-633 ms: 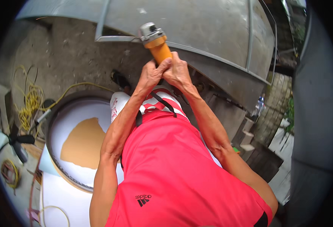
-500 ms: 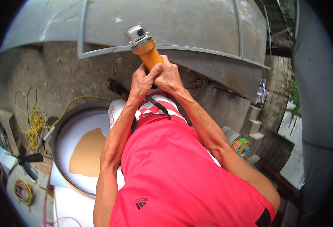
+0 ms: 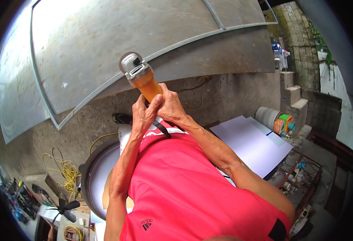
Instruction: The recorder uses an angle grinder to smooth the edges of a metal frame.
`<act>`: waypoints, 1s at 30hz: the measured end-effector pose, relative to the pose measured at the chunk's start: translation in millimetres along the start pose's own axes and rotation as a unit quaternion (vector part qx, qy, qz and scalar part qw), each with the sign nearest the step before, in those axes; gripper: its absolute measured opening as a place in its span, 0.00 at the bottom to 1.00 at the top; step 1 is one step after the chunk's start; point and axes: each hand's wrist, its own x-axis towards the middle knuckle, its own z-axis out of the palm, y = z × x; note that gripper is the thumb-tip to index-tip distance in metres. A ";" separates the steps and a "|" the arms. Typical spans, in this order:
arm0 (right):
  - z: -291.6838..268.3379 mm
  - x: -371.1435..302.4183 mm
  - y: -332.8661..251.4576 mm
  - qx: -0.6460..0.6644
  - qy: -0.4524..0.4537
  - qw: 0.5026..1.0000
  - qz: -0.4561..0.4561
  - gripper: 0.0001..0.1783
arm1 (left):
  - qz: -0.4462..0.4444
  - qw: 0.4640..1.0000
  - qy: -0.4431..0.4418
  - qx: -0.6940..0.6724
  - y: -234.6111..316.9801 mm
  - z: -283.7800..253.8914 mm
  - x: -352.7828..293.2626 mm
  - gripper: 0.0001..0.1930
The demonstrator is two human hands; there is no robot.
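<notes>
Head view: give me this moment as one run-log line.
left hand: grips orange angle grinder; right hand: grips same grinder; disc: overlaps metal frame in view, contact unclear; yellow cord: tangled, lower left

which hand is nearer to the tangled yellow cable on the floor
Left. In the picture, the left hand is above and right of the tangled yellow cable; the right hand, beside the left one on the orange, metal-headed grinder, is farther right.
</notes>
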 end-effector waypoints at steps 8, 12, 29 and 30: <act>-105.3 3.9 53.0 0.315 0.085 0.931 0.161 0.27 | 0.104 0.983 -0.039 0.147 63.8 96.9 25.5 0.18; -154.7 26.0 70.8 0.593 0.135 0.773 0.181 0.19 | 0.051 0.970 -0.234 0.049 121.1 103.1 -17.8 0.10; -209.8 -28.7 46.3 0.616 0.361 0.695 -0.083 0.22 | -0.328 0.754 -0.412 -0.392 118.8 144.8 0.1 0.35; -208.8 -32.4 44.3 0.601 0.376 0.700 -0.085 0.23 | -0.343 0.724 -0.426 -0.421 120.0 143.9 2.2 0.26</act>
